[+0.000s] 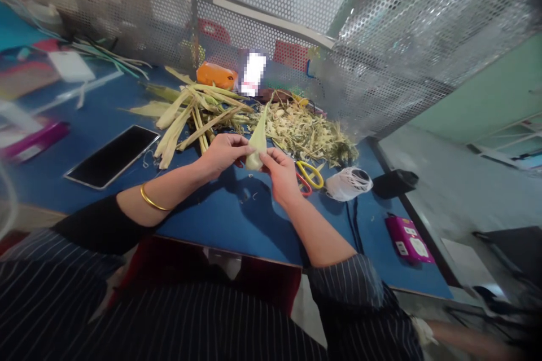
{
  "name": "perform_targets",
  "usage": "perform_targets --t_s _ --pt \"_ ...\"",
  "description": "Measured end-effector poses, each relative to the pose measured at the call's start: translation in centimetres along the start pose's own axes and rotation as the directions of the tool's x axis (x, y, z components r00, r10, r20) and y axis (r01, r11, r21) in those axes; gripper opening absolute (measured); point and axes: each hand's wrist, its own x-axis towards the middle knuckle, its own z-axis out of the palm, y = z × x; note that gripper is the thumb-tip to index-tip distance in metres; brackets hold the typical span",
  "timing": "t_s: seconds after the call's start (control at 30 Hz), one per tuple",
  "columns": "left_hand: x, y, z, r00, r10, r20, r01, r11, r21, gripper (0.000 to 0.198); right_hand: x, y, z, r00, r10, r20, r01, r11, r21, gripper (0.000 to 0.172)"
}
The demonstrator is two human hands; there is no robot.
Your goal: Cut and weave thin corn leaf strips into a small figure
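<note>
Between my two hands a pale green corn husk [258, 138] stands upright, its pointed tip up and its wide end low. My left hand [224, 153] pinches its left edge with thumb and fingers. On the right edge, my right hand [279, 169] grips it the same way. Behind my left hand lies a pile of long husks [178, 118]. A heap of shredded husk pieces [305, 130] spreads behind my right hand. Scissors with yellow and red handles [312, 175] lie just right of my right hand, partly covered by it.
A black phone or tablet [113, 156] lies at left on the blue table [220, 214]. A roll of white string [349, 183], a black object [396, 182] and a purple pack [409, 240] sit at right. An orange pack [217, 75] stands before the perforated metal screen [262, 17].
</note>
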Motion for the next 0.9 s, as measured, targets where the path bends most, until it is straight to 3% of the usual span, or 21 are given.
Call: perform_targets --t_s 0.2,0.4,0.6,0.9 --pt "-0.14 0.18 0.15 1.000 0.000 0.002 0.000 1.000 -0.008 0.017 -0.06 -0.30 0.00 0.997 0.048 0.057 -0.047 0.999 -0.013 0.021" --pt "-0.19 -0.19 0.35 0.990 -0.084 0.111 0.091 0.994 -0.065 0.028 -0.07 -0.29 -0.07 1.000 0.009 0.023 -0.008 0.999 -0.044 0.013" --pt "-0.02 -0.41 0.37 0.978 -0.185 0.094 0.200 0.963 -0.180 0.027 -0.12 -0.39 -0.09 0.995 0.077 0.064 -0.080 0.996 0.040 0.018" --pt "-0.04 -0.48 0.22 0.983 -0.171 0.069 0.180 0.969 -0.167 0.032 0.00 -0.05 -0.19 0.994 0.074 0.076 -0.075 0.997 0.008 0.020"
